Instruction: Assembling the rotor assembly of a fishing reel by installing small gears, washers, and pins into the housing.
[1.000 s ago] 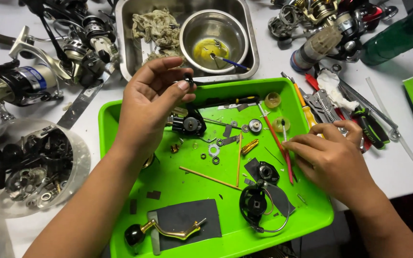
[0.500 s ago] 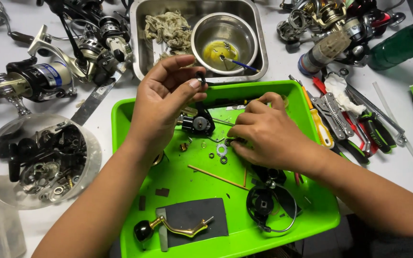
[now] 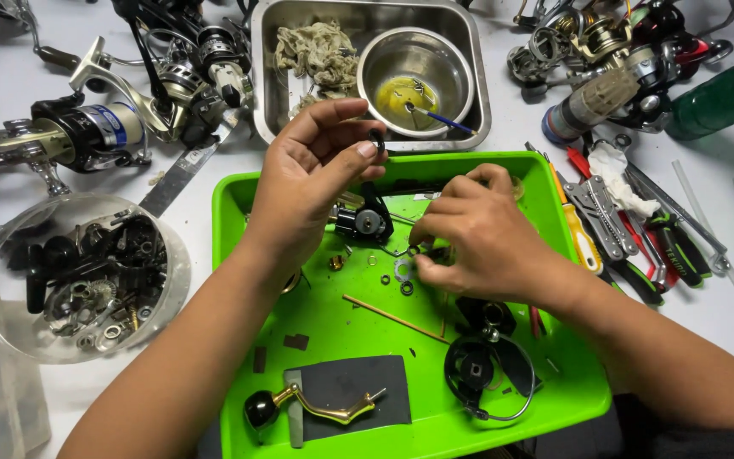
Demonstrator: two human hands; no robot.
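Left hand (image 3: 312,183) raised over the back edge of the green tray (image 3: 239,221), thumb and forefinger pinched on a small dark ring (image 3: 376,140), other fingers loosely curled; right hand (image 3: 477,234) low over the tray's middle, fingertips pressed together near the loose washers (image 3: 402,272), but what they nip is hidden, cannot tell; black reel body (image 3: 364,221) sits on the tray between the two hands; thin wooden stick (image 3: 394,317) lies just in front of the washers; gold crank handle (image 3: 316,406) on a dark cloth at the near edge; black rotor with wire bail (image 3: 488,374) near right corner; steel pan (image 3: 269,76) behind the tray holds a bowl (image 3: 414,72) of yellow oil with a brush; clear tub of dark parts (image 3: 78,276) to the left; pliers and cutters (image 3: 639,229) to the right; the ring looks light, stiff, likely oily so slippery; best held by its rim edge-on between two fingertips, gently, over the tray so a drop stays contained.
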